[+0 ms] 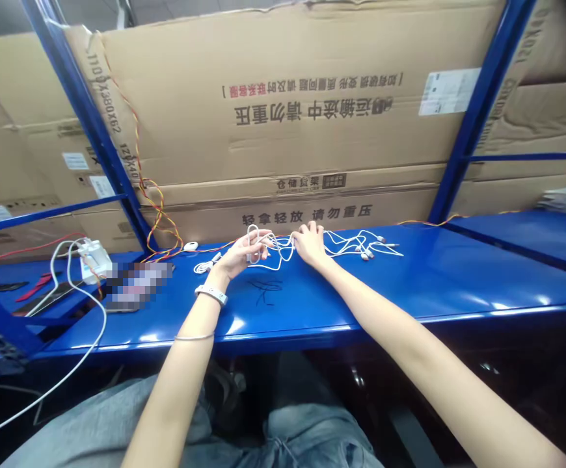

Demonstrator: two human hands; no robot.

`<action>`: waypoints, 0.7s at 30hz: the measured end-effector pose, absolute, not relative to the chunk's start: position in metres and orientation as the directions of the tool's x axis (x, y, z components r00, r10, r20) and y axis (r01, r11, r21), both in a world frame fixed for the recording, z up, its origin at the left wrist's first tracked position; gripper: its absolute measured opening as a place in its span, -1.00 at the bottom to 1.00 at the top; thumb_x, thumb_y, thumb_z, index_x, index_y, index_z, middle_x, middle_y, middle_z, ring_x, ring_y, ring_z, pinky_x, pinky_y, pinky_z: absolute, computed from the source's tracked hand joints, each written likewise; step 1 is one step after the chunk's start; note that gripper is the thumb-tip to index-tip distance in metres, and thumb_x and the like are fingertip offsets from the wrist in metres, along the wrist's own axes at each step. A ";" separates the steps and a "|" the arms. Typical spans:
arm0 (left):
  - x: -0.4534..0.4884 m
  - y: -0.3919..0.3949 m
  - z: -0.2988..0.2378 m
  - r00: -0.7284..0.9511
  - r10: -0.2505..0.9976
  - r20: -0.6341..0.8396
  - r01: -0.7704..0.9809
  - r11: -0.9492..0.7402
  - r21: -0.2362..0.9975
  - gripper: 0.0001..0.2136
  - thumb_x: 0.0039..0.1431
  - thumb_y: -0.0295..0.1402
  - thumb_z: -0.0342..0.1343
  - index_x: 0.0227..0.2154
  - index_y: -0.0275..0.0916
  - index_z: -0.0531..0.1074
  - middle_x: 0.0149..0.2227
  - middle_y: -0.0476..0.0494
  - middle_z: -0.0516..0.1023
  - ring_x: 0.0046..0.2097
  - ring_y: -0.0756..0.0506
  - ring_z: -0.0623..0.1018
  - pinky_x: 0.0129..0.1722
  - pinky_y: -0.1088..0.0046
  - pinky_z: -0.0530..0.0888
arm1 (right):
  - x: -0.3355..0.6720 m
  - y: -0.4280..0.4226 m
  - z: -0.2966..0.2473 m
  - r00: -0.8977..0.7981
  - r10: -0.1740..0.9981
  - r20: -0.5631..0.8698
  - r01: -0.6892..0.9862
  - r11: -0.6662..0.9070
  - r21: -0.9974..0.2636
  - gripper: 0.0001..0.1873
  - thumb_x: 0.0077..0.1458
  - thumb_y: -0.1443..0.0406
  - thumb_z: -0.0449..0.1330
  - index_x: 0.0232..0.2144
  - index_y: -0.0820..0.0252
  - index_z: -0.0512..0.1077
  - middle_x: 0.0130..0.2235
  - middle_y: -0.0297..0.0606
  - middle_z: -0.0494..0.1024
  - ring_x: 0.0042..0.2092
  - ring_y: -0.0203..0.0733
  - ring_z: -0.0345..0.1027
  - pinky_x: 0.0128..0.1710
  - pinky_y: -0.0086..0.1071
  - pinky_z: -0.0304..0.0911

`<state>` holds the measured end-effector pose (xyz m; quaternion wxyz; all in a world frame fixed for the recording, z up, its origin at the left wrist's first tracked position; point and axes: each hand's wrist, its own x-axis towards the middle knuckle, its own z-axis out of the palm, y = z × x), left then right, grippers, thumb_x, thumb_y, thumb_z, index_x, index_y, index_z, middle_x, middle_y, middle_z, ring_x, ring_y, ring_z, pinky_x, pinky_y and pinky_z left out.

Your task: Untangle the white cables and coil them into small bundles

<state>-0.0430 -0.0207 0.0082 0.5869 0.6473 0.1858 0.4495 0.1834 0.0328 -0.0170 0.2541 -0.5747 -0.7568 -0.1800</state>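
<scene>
White charging cables (344,247) lie in a loose tangle along the back of the blue shelf (322,299), their plug ends spread out at the right. My left hand (239,255) is closed around a looped white cable (252,234), slightly above the surface. Over the middle of the tangle, my right hand (311,246) has its fingers curled down and gripping white cable strands; its fingertips are partly hidden. Beside my left wrist rests a small coiled white cable (205,266). Thin black ties (265,289) lie in front of my hands.
Large cardboard boxes (283,143) stand behind the shelf between blue uprights (478,110). At left are a phone (139,286), a white charger block (95,260), red-yellow twisted wires (159,214) and a long white cord (88,351) hanging past the front edge.
</scene>
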 end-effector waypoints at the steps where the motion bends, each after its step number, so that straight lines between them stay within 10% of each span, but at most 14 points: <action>1: -0.042 -0.019 0.007 0.520 0.778 0.352 -0.286 -0.229 0.930 -0.58 0.03 -0.33 0.28 0.00 -0.21 0.44 -0.18 -0.17 0.54 -0.33 0.00 0.51 -0.39 0.52 0.41 | 0.184 0.034 -0.013 -0.199 0.768 0.608 0.963 0.267 -0.023 -0.61 0.27 0.27 -0.09 -0.14 0.20 0.53 -0.03 0.03 0.46 0.12 0.17 0.05 0.03 -0.02 -0.04; 8: -0.038 0.005 -0.005 0.295 0.903 0.312 -0.290 -0.226 0.930 -0.73 0.07 -0.34 0.24 -0.16 -0.32 0.44 -0.38 -0.07 0.48 -0.48 0.09 0.38 -0.49 0.59 0.35 | 0.191 0.045 0.039 -0.127 0.709 0.694 0.928 0.332 -0.169 -0.68 0.23 0.37 -0.08 -0.22 0.27 0.49 -0.17 0.00 0.55 -0.03 0.05 0.31 -0.05 -0.18 0.15; 21: -0.030 -0.003 0.009 0.073 0.899 0.433 -0.521 -0.336 0.785 -0.82 0.25 -0.28 0.04 -0.39 -0.21 0.19 0.11 -0.26 0.44 0.13 -0.13 0.45 0.05 0.24 0.39 | 0.170 0.025 0.115 -0.282 0.779 0.561 0.325 0.627 -0.708 -0.95 0.09 0.39 0.14 -0.41 0.24 0.39 -0.55 -0.27 0.53 -0.57 -0.22 0.41 -0.51 -0.33 0.35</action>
